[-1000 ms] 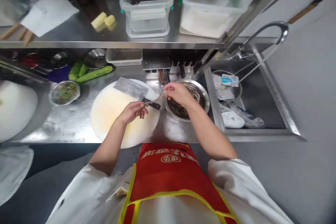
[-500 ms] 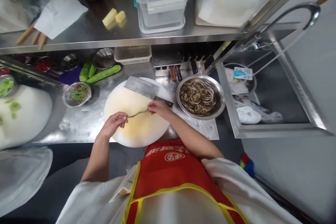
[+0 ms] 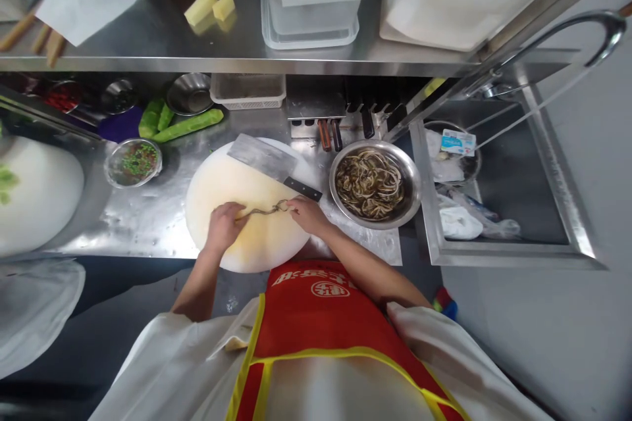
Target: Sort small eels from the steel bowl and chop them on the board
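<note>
I see a thin, brownish strip (image 3: 264,211), slightly wavy, lying stretched across the round white cutting board (image 3: 222,184), centre frame.

strip's (image 3: 264,211) left end hidden, perhaps pinched

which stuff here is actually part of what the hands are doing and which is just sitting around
In use:
left hand and right hand, each pinching an end of the thin strip
round cutting board under it
cleaver lying on the board
metal bowl of similar strips

Lying about:
cucumbers
small bowl of chopped greens
clear tubs on the shelf
sink
</note>
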Demonstrator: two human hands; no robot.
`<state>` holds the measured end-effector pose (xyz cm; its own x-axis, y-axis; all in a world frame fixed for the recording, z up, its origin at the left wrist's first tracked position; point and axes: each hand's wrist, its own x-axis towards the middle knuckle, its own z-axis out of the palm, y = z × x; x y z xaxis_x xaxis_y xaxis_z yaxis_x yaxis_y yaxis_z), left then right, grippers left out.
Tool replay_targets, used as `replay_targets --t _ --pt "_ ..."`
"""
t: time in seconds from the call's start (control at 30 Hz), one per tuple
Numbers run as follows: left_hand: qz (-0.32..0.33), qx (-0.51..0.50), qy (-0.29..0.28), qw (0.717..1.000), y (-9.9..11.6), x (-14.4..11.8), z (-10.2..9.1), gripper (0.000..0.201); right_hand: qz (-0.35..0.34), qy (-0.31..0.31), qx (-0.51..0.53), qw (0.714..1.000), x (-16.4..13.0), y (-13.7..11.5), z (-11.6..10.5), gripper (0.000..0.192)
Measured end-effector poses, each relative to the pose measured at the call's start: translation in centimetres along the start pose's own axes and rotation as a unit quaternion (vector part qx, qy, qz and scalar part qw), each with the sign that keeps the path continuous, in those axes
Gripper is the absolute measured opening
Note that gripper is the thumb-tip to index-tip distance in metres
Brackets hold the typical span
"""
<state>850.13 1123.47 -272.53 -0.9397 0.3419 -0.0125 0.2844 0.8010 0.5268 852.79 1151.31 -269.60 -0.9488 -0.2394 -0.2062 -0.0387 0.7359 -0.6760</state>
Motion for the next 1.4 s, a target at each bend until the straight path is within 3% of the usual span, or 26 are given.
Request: replay_targets --t 0.1,0.2,0.33,0.47,0.57,0.73,0.9,1.07,1.17,1.27,1.4 --pt "0.054 -0.018 -0.026 0.998 3.7 1.0 1.9 0.027 -0.034 -0.027 -0.084 0.996 0.0 -0.3 0.4 0.036" --pt "0.051 0.0 -0.038 0.998 5.6 2.1 3.0 0.021 -0.027 -0.033 -0.155 0.987 0.1 -0.5 0.8 0.037" --pt "0.014 -0.072 -0.028 0.997 4.6 3.2 2.2 0.016 -0.034 -0.034 -0.192 0.98 0.3 -0.2 1.2 0.033" --pt "-0.053 -0.129 0.035 0.99 3.3 3.8 1.1 0.024 -0.037 -0.033 -0.183 0.982 0.3 0.0 1.3 0.03" --pt "-0.03 -0.094 0.055 0.994 4.1 3.6 1.1 0.03 -0.034 -0.019 -0.137 0.99 0.0 -0.2 1.1 0.026" --pt "0.086 -0.174 -0.082 0.978 7.0 2.6 2.5 0.024 -0.014 0.019 0.04 0.999 -0.5 -0.7 0.5 0.009" --pt "0.059 -0.273 -0.115 0.953 8.4 2.2 2.1 0.018 0.087 -0.016 0.243 0.966 -0.6 -1.0 0.0 0.004" --pt "-0.01 -0.314 -0.178 0.933 7.6 1.8 -0.9 0.023 0.144 -0.074 0.435 0.886 -0.3 -1.8 0.4 0.003" --pt "-0.069 -0.327 -0.153 0.93 6.0 1.4 -2.2 0.024 0.142 -0.117 0.484 0.856 0.8 -2.0 0.6 0.009" --pt "-0.137 -0.331 -0.083 0.93 3.8 0.9 -3.0 0.03 0.138 -0.131 0.475 0.859 3.0 -2.1 0.9 0.012" --pt "-0.18 -0.247 -0.016 0.952 1.1 0.3 -3.0 0.034 0.112 -0.102 0.375 0.915 6.7 -2.7 1.7 0.004"
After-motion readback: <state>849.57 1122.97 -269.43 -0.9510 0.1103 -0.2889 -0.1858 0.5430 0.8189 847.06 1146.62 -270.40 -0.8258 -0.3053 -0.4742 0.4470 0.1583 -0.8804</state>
